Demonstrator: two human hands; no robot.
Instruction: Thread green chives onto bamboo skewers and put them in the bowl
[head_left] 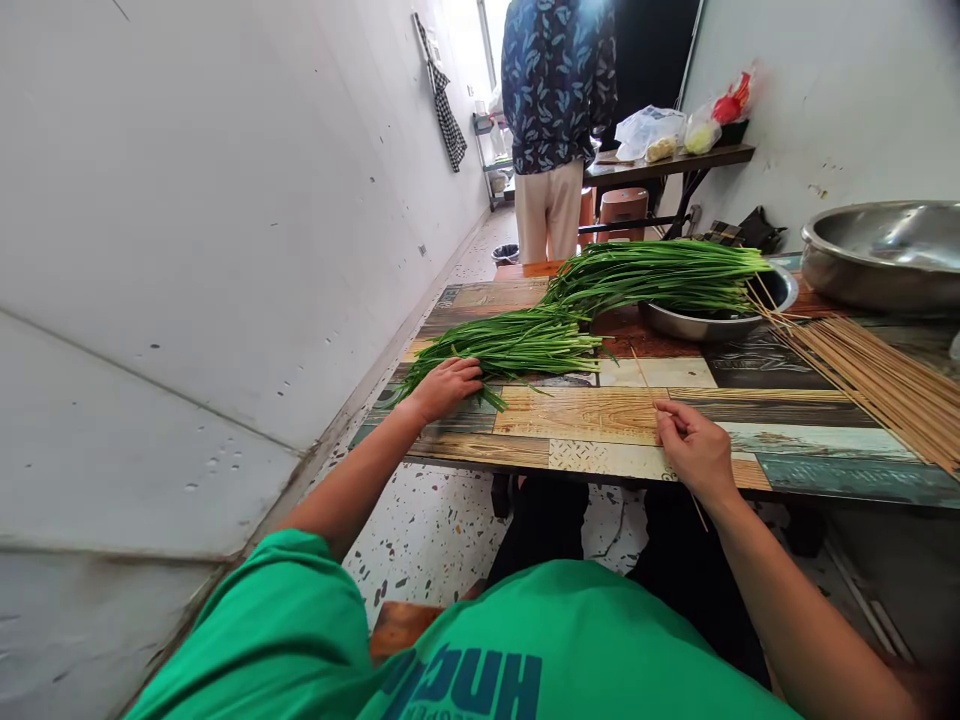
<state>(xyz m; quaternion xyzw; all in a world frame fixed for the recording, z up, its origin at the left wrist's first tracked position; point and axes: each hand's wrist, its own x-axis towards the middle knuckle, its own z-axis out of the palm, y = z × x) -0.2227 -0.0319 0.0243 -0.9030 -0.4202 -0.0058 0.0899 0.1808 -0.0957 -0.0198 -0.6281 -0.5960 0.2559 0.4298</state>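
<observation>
A pile of garlic chives [517, 340] lies on the patchwork-patterned table, leaf tips to the left and pale stem ends to the right. My left hand [448, 388] rests over the near left side of this pile, its fingers stretched across the leaves and its thumb hidden. Between the thumb and fingers of my right hand [696, 448] is a thin bamboo skewer [643, 372]. The skewer slants up and left over the table, and its other end shows below the hand, past the table edge.
More garlic chives [660, 272] lie across a metal bowl [701, 326] behind. Many loose skewers [885, 375] lie at the right, before a large steel basin [877, 270]. A person [551, 120] stands beyond the table, near a side table [675, 163] with plastic bags. A white wall [225, 200] runs along the left.
</observation>
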